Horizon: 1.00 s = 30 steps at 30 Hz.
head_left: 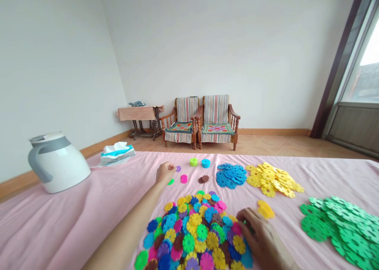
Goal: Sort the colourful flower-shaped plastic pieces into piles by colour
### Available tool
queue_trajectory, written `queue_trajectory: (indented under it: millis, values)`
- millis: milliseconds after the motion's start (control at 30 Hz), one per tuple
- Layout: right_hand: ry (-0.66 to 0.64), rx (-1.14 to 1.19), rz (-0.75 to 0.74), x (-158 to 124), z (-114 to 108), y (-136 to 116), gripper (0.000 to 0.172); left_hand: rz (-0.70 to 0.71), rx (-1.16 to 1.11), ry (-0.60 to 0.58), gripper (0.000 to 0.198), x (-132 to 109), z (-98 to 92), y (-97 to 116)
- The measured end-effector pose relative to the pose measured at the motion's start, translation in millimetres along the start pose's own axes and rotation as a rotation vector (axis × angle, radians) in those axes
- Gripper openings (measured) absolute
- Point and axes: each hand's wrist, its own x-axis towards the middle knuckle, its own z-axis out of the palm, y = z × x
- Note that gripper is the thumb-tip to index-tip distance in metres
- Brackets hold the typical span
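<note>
Loosely curled, the right hand (257,227) sits at the right edge of a mixed pile of notched discs (188,242), bottom centre; whether it grips one I cannot tell. Green discs (352,226) heap at lower right. Near the frame's centre, the left hand (165,172) pinches a purple disc (178,169) by its edge, with a pink disc (184,179) just beside it. Blue discs (231,175) and yellow discs (271,179) lie right of centre. Farther off, two armchairs (185,114) stand at the wall (237,45).

The left hand (165,173) holds a purple disc (178,169) beyond a multicoloured heap (195,238), the right hand (258,227) at its edge.
</note>
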Motion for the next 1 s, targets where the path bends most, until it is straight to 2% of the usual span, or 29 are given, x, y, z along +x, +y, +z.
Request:
queue_trajectory:
  millis: [167, 333, 433, 533, 633, 700, 867, 900, 1000]
  values:
    - [0.040, -0.024, -0.044, -1, 8, 8, 0.020, -0.106, 0.170, -0.045, 0.008, 26, 12.5, -1]
    - [0.050, -0.034, -0.040, -2, 5, 6, 0.018, -0.174, 0.265, -0.116, 0.031, 40, 26.7, -2]
    - [0.012, -0.041, -0.032, -1, 4, 6, 0.019, -0.170, 0.296, -0.113, 0.029, 41, 23.1, -2]
    - [-0.011, -0.038, -0.028, -1, 5, 9, 0.020, -0.117, 0.306, -0.082, 0.016, 33, 11.8, -1]
    - [-0.016, -0.041, -0.006, -2, 5, 10, 0.019, 0.005, 0.268, -0.108, 0.015, 11, 1.1, 6]
    - [-0.024, -0.046, 0.010, -2, 3, 8, 0.019, 0.118, 0.213, -0.193, 0.016, -12, -4.1, 14]
    - [-0.065, -0.029, 0.033, 0, -3, 1, 0.021, 0.365, 0.086, -0.445, 0.015, -91, -20.1, 48]
    - [-0.074, -0.025, 0.037, 1, -3, 1, 0.022, 0.449, 0.059, -0.517, 0.015, -107, -24.4, 55]
    - [-0.098, -0.013, 0.047, 2, 0, 3, 0.026, 0.575, 0.028, -0.595, 0.015, -148, -36.8, 72]
